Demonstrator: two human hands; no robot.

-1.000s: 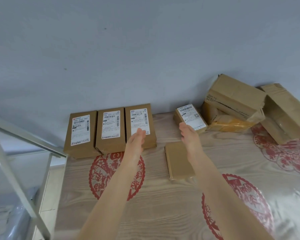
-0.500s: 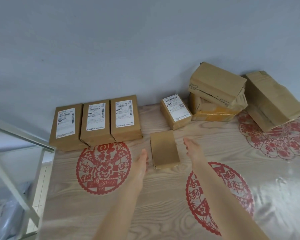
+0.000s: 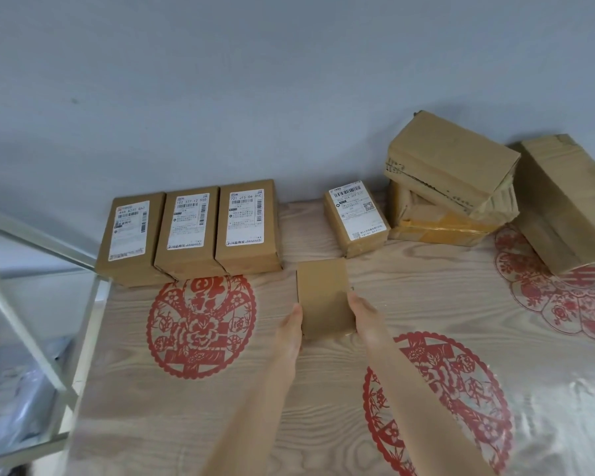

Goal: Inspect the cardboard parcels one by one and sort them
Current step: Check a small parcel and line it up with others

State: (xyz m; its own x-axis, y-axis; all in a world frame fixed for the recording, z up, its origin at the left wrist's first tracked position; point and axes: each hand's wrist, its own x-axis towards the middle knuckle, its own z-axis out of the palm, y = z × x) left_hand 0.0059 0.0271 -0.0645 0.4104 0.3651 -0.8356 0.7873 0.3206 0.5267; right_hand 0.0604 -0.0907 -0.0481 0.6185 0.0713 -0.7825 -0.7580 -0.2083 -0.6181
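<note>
Plain parcel between left fingers, right fingers.

left hand, right hand: both flat

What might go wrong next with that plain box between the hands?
1. The left hand and right hand flank the plain box with flat fingers only; lifted like that, it might slip.
2. The top box on the right lies tilted on a crumpled box; a bump could topple it.
3. The leftmost labelled box sits at the edge of the table; a nudge may push it off.
</note>
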